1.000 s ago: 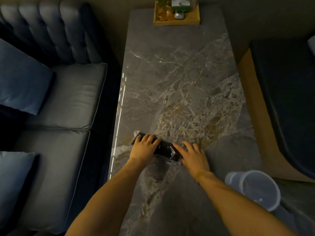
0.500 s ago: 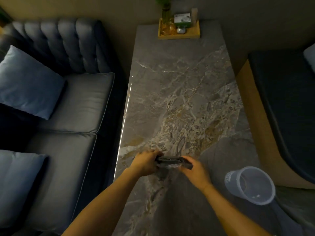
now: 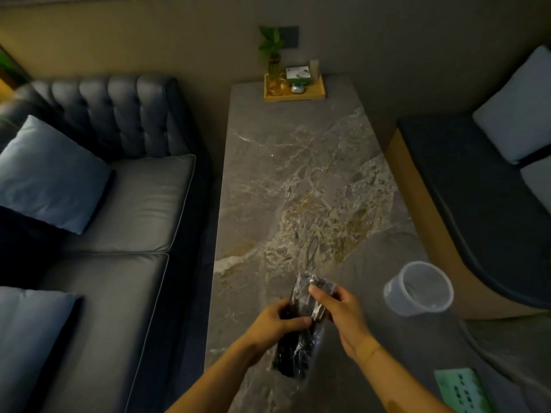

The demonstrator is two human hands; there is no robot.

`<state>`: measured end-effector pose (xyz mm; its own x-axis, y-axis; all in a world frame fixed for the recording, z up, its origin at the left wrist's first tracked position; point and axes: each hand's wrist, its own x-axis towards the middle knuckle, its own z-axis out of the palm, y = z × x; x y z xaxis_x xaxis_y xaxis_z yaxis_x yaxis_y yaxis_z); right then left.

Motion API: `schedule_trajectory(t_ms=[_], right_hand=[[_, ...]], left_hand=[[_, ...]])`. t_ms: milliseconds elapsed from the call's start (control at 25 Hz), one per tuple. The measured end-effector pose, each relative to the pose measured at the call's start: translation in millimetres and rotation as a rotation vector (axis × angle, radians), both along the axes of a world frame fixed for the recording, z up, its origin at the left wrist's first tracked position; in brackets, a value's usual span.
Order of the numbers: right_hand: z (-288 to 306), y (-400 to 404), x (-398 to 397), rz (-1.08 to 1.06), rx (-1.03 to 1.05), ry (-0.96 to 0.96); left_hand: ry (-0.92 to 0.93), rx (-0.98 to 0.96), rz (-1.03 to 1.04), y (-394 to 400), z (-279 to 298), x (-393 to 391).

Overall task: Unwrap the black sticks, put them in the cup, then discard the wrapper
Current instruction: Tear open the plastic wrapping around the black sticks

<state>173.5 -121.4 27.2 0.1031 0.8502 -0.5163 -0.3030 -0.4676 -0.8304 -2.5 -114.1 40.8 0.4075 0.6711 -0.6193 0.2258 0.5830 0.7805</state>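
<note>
Two hands hold one packet of black sticks point(image 3: 293, 350) above the near end of the marble table point(image 3: 298, 180), roughly midway between its left and right edges; the packet runs lengthwise away from the person, its far end raised. The left hand point(image 3: 275, 323) closes around the middle of the bundle, thumb across the front; the right hand point(image 3: 340, 308) pinches the clear wrapper point(image 3: 310, 286) near the far end, thumb on top, the other fingers curled behind. Both forearms come in from the near edge, wrists bent slightly inward toward each other. The film looks thin, crinkly and probably slippery, so I judge it best taken at the loose, gathered far end, where there is slack to tear; the sticks seem light and stiff, better steadied around the middle than squeezed. The empty translucent cup point(image 3: 419, 289) stands near the right edge, well apart from the hands; no bin is visible.
</note>
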Motion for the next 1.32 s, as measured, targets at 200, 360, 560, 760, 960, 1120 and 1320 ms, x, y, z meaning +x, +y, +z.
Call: schedule_trajectory(t_ms=[200,360,560,760,960,1120,1320], right_hand=[[5.4,-36.1,-19.6,0.072,-0.063,0.082],[4.2,-61.9,-20.1,0.074,-0.065,0.001],[4.8,-76.2,-3.8,0.148,-0.105,-0.096],[-5.3,-81.3,14.1,0.315,-0.116,-0.115],[-16.5,-89.0,46.1,0.453,-0.119,-0.086],[-22.7,-91.0,63.3,0.566,-0.112,-0.029],[-27.3,-90.8,70.1,0.612,-0.091,-0.065]], left_hand=[[-0.189,-0.087,0.122,-34.4,-7.0,-8.1],[-0.057,0.055,0.009,-53.4,-8.8,-11.7],[0.134,0.502,-0.072,-64.2,-4.1,-24.4],[0.556,1.218,-0.495,-54.1,-6.8,-10.8],[0.556,1.201,-0.502,-62.2,-14.9,15.0],[0.590,1.136,-0.418,-65.8,-21.6,29.6],[0.470,0.882,-0.208,-60.3,-16.1,45.4]])
